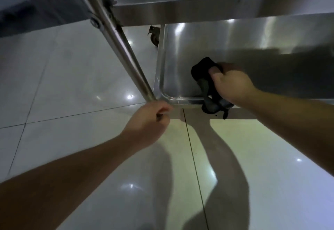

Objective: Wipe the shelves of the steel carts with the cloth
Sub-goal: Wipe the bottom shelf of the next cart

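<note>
- The right hand (233, 83) grips a dark cloth (204, 72), with its fingers curled round it.
- The cloth lies on the bottom shelf (235, 40) of the steel cart, near the front left corner.
- One end of the cloth is bunched on the shelf in front of the hand. The other end trails back over the front rim (180, 101) and hangs a little over the edge.
- The hand looks a bit blurry, so I cannot tell how hard it presses down.
- The left hand (150, 121) is at the front left corner of the shelf. Its fingers are curled in at the corner, right below the foot of the leg (126, 52). It seems to hold the corner, but the fingertips are hidden.
- The leg is a shiny round pole. It slants up from that corner to the top left and cuts across the view.
- A higher shelf (198, 7) sticks out above and covers the back part of the bottom shelf.
- A small black wheel (153, 36) peeks out under the cart at the far left corner.
- The floor (72, 67) has pale shiny tiles with thin dark lines between them.
- Bright spots of light shine on the tiles and on the steel.
- Dark shadows of the two arms fall across the floor in front of the cart.
</note>
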{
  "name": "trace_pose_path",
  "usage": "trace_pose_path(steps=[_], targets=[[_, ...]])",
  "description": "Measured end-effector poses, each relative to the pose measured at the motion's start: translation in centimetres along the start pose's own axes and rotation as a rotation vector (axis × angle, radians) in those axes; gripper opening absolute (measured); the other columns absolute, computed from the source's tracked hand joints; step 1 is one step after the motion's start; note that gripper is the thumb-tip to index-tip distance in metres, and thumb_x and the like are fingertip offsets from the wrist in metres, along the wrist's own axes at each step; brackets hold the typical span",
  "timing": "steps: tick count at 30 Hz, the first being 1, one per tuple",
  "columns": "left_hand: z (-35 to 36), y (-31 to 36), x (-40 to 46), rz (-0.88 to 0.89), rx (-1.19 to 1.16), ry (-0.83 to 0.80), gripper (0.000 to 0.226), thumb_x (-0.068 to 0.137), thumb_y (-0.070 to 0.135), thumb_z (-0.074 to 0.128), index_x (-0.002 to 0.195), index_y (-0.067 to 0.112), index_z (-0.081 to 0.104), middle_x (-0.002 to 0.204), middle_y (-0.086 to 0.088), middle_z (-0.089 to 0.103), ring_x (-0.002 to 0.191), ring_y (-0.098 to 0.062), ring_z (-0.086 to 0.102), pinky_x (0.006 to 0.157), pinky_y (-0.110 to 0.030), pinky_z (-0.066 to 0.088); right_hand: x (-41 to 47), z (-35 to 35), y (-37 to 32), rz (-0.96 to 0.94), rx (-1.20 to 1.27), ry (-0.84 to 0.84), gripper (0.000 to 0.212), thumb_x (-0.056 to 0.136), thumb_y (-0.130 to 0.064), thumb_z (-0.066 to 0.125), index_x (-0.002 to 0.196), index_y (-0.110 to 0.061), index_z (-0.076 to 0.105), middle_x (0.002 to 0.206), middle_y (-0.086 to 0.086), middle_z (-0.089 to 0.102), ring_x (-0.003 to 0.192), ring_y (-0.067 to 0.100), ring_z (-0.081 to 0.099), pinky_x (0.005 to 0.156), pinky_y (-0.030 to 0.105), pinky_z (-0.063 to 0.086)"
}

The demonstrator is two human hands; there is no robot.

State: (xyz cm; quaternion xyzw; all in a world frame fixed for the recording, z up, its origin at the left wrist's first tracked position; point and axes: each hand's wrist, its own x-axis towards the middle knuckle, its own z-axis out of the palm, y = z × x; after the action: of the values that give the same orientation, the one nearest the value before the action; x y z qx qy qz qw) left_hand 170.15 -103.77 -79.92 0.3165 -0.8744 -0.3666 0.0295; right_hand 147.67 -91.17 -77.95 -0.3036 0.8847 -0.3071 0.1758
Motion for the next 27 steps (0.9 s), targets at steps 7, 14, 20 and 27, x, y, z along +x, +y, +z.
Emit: trace_pose_path(steps=[7, 14, 20, 27], targets=[[-1.5, -3.4, 1.5, -0.275, -0.175, 0.242, 0.033, 0.084, 0.05, 0.077, 0.096, 0.026, 0.057, 0.091, 0.007, 0.067, 0.08, -0.01, 0.064, 0.066, -0.033, 0.054, -0.9, 5.5, -1.1, -0.17, -0.095, 0.014, 0.02, 0.104, -0.034, 0.042, 0.092, -0.022, 0.053, 0.072, -0.001, 0.054, 0.07, 0.027, 0.051, 0.063, 0.033, 0.035], [-3.5, -1.8, 7.1, 0.057, -0.583, 0.247, 0.021, 0.084, 0.024, 0.075, 0.101, 0.013, 0.068, 0.099, -0.012, 0.073, 0.095, -0.02, 0.071, 0.088, -0.028, 0.057, -0.4, 11.2, -2.2, -0.386, -0.15, -0.048, 0.035, 0.098, -0.035, 0.039, 0.118, -0.026, 0.066, 0.1, -0.003, 0.069, 0.092, 0.021, 0.061, 0.078, 0.035, 0.049], [-2.7, -1.1, 8.4, 0.118, -0.791, 0.247, 0.027, 0.085, 0.007, 0.061, 0.06, 0.009, 0.052, 0.053, -0.011, 0.05, 0.057, -0.027, 0.049, 0.065, -0.035, 0.05, 1.7, 12.8, -1.8, -0.464, -0.134, -0.21, 0.034, 0.102, -0.036, 0.035, 0.127, -0.033, 0.058, 0.123, -0.006, 0.065, 0.115, 0.02, 0.056, 0.105, 0.045, 0.045], [-1.7, -0.3, 8.6, 0.091, -0.883, 0.379, 0.025, 0.077, 0.005, 0.054, 0.055, 0.01, 0.043, 0.046, -0.004, 0.042, 0.044, -0.02, 0.04, 0.05, -0.031, 0.038, 7.2, 14.2, -4.0, -0.444, -0.337, -0.324, 0.062, 0.102, -0.034, 0.035, 0.162, -0.035, 0.02, 0.17, -0.012, 0.016, 0.157, 0.017, 0.01, 0.128, 0.043, 0.008]])
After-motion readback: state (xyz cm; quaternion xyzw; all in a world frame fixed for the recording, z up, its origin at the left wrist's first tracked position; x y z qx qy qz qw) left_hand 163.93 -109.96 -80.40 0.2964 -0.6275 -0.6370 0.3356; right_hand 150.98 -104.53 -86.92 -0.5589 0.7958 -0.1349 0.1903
